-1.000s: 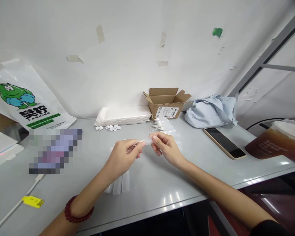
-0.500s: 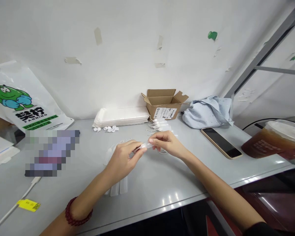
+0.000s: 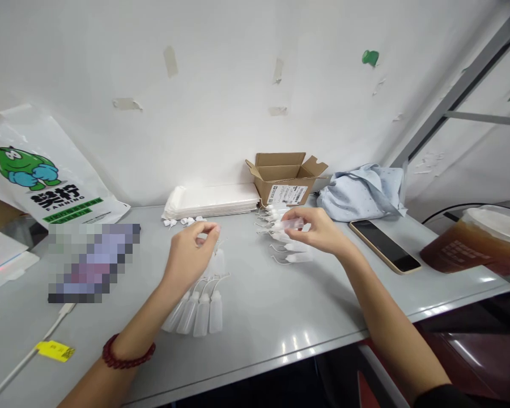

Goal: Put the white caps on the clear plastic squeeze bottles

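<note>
My right hand [image 3: 317, 229] pinches a small translucent plastic bottle [image 3: 294, 224] above a row of similar bottles [image 3: 298, 256] on the table. Those lie on their sides with thin white strings at their necks. To the left, my left hand [image 3: 191, 252] is raised a little with thumb and fingers curled together; whatever may be between the fingertips is hidden. Beneath and beside it lie several more translucent bottles [image 3: 202, 314] with strings, fanned out towards me. Just beyond the left hand are small white caps [image 3: 191, 221], partly covered by it.
A stack of white flat packs [image 3: 212, 201] and an open cardboard box [image 3: 287, 181] stand against the wall. On the right are a light blue cloth bag [image 3: 361, 192], a phone [image 3: 385, 246] and a drink cup [image 3: 467, 243]. A blurred-out device [image 3: 96, 263] and a printed bag [image 3: 55, 175] occupy the left.
My hands have moved apart. The right one has carried the bottle rightwards over the row, while the left has let go of it and drawn back left.
</note>
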Motion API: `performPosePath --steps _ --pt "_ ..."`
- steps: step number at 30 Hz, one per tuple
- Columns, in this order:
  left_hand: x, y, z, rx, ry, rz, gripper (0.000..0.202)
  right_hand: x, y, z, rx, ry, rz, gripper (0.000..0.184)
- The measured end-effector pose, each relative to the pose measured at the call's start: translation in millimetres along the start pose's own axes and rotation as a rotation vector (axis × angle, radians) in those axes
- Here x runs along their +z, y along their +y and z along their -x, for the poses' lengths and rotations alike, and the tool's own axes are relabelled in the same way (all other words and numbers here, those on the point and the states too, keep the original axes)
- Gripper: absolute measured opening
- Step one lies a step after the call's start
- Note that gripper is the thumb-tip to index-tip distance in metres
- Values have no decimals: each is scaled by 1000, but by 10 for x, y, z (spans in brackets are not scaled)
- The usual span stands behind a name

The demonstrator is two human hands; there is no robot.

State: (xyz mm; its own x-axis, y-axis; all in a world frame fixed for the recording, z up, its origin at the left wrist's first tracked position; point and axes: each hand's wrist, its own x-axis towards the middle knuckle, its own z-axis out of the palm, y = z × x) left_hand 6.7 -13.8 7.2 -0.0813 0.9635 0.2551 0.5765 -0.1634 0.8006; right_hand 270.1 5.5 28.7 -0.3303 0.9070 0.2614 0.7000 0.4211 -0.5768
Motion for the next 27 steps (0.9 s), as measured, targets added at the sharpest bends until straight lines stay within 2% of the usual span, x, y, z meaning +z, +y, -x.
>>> performPosePath --steps 4,8,12,13,14,16,20,27 --pt "-53 -72 -77 38 56 -82 25 -78 132 -10 33 -164 196 17" --pt "-135 -175 -186 32 109 -217 26 -41 167 -7 52 -244 255 20" --pt "-389 -330 -335 4 173 -443 26 7 160 10 115 -326 278 21" --pt "-461 -378 -368 16 154 -487 27 16 161 14 128 -341 283 21" --pt "-526 -429 -398 -25 210 -524 26 22 162 17 139 -350 284 21" --pt "-609 -538 -445 7 139 -583 27 31 170 22 158 -348 286 21" --pt "-589 -746 -504 10 34 -651 33 27 203 27 189 -313 315 22" --pt "-424 -956 -526 89 23 -749 41 13 221 27 209 -344 315 24"
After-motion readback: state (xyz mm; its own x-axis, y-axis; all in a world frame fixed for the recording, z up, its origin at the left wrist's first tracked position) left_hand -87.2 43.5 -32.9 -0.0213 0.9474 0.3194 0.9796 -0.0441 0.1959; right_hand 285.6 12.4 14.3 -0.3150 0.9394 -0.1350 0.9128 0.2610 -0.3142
